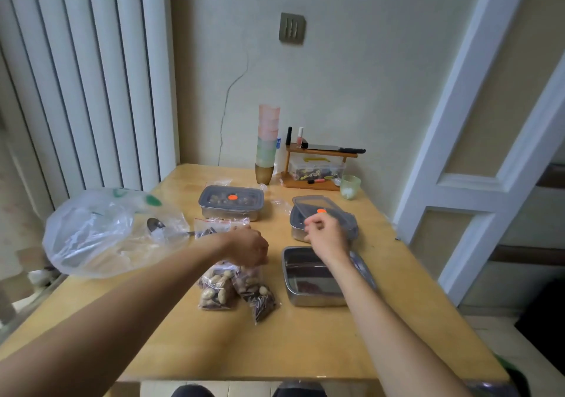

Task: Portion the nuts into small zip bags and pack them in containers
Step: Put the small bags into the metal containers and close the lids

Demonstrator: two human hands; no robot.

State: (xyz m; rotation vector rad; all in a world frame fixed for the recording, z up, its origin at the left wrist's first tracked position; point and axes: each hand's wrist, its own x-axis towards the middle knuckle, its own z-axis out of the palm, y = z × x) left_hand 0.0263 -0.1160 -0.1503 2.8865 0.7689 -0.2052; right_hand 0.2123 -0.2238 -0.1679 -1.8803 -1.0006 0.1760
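Several small zip bags of nuts (227, 286) lie in a loose heap on the counter (305, 350), just left of the open steel container (318, 277), which is the nearest landmark for everything here. The left hand (249, 248) hangs over the top of the heap, its grip curled down onto the upper edge of one bag; it appears to pinch the plastic, though the fingertips are hidden behind the knuckles. The right hand (327, 234) hovers above the container's far rim, fingers loosely curled, with nothing visibly held.

The bags should be light, soft and slippery: thin film over hard, lumpy shells. They will sag and shift, so the sealed top strip is likely the safest hold, or a scoop under the belly.

Beyond the open container sits a second container (324, 225) with its lid askew, partly masked by the right hand. Farther left of that stands a lidded container (230, 202). The open container's floor shows only dark reflections, so its contents are hard to judge. A large clear bag (101, 234) lies well to the left.
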